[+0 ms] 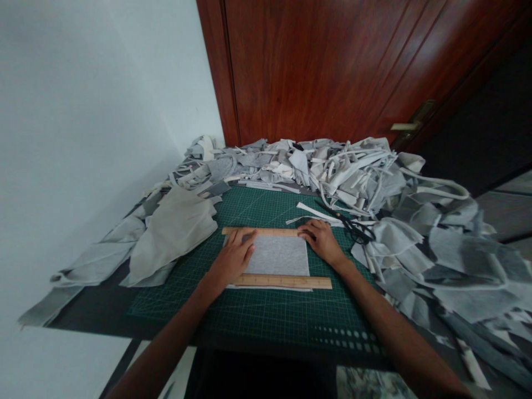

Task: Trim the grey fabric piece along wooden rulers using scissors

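Note:
A grey rectangle of knit fabric (279, 256) lies flat on a green cutting mat (266, 316). One wooden ruler (274, 232) runs along its far edge, and a second wooden ruler (286, 281) crosses it near the close edge. My left hand (236, 252) rests over the fabric's left side, fingers stretched out and fingertips on the far ruler. At that ruler's right end, my right hand (319, 239) has its fingers bent and closed on the ruler. Black-handled scissors (358, 231) and thin pale fabric strips (312, 211) lie just beyond my right hand.
Heaped grey and white fabric scraps (357, 172) line the table's back and right side. A large beige-grey cloth piece (172, 233) lies on the left. A white wall (103, 111) and brown wooden door (316, 72) stand close behind.

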Available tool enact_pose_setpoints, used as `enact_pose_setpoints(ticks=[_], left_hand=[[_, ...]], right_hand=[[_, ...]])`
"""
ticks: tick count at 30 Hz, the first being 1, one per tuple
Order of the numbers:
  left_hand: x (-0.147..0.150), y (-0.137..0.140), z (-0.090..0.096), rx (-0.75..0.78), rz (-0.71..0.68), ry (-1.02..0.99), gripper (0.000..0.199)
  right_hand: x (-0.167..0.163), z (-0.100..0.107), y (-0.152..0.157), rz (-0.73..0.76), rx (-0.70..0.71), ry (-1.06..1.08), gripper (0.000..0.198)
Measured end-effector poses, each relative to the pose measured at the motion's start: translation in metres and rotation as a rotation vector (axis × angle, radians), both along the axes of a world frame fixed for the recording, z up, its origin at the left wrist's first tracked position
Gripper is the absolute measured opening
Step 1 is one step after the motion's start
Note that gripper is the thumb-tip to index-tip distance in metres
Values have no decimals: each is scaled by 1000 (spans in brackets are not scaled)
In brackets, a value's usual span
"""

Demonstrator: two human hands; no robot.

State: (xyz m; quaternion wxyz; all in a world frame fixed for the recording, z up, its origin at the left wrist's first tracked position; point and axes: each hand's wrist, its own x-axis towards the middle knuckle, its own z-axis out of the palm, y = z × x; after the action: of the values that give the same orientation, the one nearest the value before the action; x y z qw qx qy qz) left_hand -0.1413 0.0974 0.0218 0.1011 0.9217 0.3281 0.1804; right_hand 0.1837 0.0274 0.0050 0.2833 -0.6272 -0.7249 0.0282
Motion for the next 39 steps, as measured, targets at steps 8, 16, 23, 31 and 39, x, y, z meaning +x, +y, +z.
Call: enact_pose_setpoints(ticks=[8, 16, 23, 31, 39], left_hand=[[1, 8, 0, 34, 5, -14, 45], [2, 11, -2, 37, 28, -33, 44], [-2, 17, -3, 45, 86, -109, 45], [-12, 34, -10, 95, 205, -103, 44], [-9, 44, -4, 76, 132, 6, 43]], right_hand=[[-4, 2, 0, -90, 7, -9, 22], [-3, 0, 0, -101, 14, -15, 24], [3, -5, 0, -75, 13, -15, 26], [16, -1, -2, 34, -30, -111, 32], [10, 14, -8, 43, -40, -257, 34]])
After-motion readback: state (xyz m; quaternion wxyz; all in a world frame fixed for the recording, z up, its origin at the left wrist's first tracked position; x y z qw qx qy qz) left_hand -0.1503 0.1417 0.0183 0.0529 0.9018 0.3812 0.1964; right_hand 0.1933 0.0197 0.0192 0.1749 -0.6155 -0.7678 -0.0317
